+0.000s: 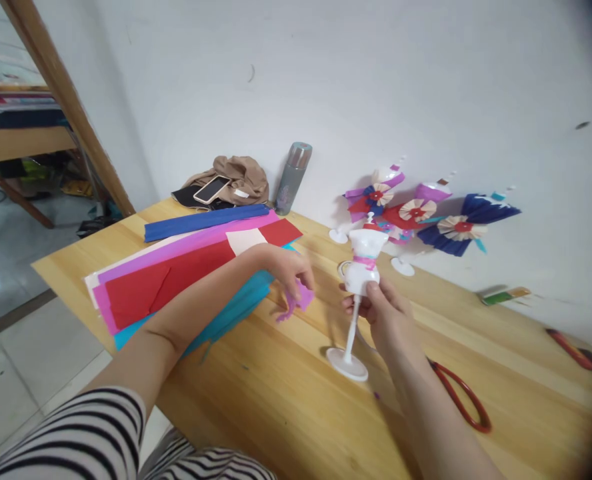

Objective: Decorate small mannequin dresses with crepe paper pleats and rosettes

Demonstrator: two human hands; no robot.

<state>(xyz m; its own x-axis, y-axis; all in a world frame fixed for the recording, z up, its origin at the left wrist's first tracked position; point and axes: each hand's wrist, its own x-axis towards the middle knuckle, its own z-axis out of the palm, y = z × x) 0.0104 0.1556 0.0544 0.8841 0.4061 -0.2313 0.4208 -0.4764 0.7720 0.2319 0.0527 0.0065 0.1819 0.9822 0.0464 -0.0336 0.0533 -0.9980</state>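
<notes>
A small white mannequin torso [365,257] with a pink band at its waist stands on a thin post and round base [347,364] on the wooden table [286,393]. My right hand [376,305] is closed around the bottom of the torso and the top of the post. My left hand [289,267] is to its left, fingers pinched on a small purple scrap of crepe paper [299,300] just above the table. A stack of crepe paper sheets [176,280] in red, purple, blue and teal lies under my left forearm.
Three dressed mannequins in paper skirts [416,217] stand against the wall. Red-handled scissors [461,397] lie by my right forearm. A grey bottle [292,179], a tan bag with a phone [213,189] on it, a glue stick [503,295] and a red tool [573,350] sit further off.
</notes>
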